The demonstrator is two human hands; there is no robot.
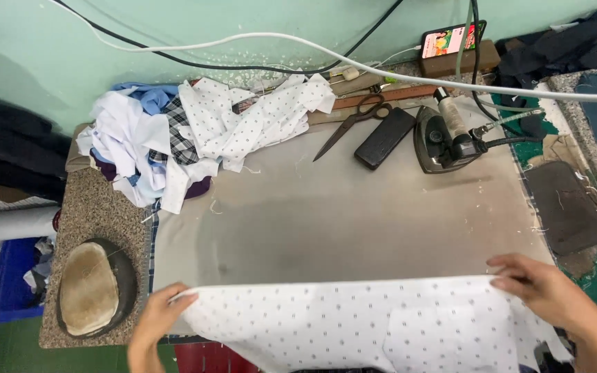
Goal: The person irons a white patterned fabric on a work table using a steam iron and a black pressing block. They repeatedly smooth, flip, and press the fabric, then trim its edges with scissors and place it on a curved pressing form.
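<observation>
A white cloth piece with small dark dots lies across the near edge of the grey ironing pad. My left hand pinches its left top corner. At the right top corner my right hand grips the edge, fingers curled over the fabric. The cloth's lower part hangs off the front edge, out of view.
A heap of white, dotted, blue and checked fabric pieces sits at the back left. Black scissors, a black block and a steam iron lie at the back. An oval pressing pad rests at the left. Cables cross overhead.
</observation>
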